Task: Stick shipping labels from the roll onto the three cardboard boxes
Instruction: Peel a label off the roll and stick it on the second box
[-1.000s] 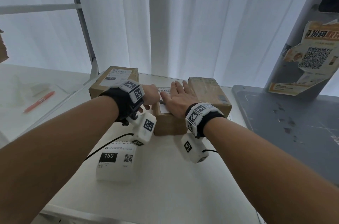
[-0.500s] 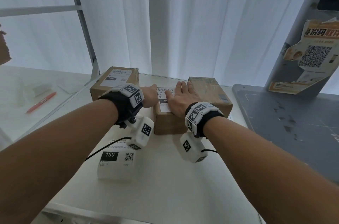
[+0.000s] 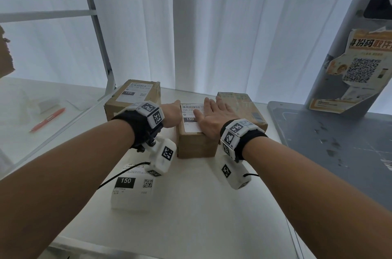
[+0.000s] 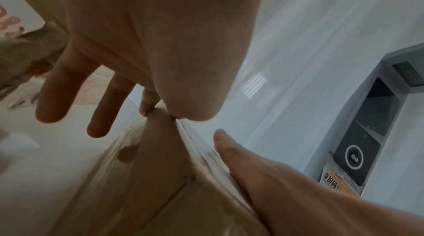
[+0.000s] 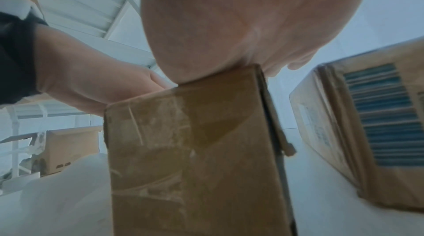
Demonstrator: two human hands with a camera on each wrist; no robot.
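Three cardboard boxes stand in a row at the back of the white table (image 3: 191,212). The left box (image 3: 118,108) carries a white label on top. On the middle box (image 3: 197,144) lies a white shipping label (image 3: 189,117), and my right hand (image 3: 214,115) presses flat on its right part with straight fingers. My left hand (image 3: 172,114) rests against that box's left top edge; in the left wrist view its fingers (image 4: 101,113) hang straight beside the box. The right box (image 3: 244,106) shows no white label. The label roll (image 3: 132,191) lies near me, under my left wrist.
A red pen (image 3: 47,119) lies on the surface to the left, beyond a metal shelf frame (image 3: 101,46). A grey mat (image 3: 339,148) and a grey post with a torn poster (image 3: 358,72) stand at the right. White curtains hang behind the boxes.
My right hand has slid a little to the right across the middle box's label, uncovering more of the print. My left hand has stayed at the box's left edge.
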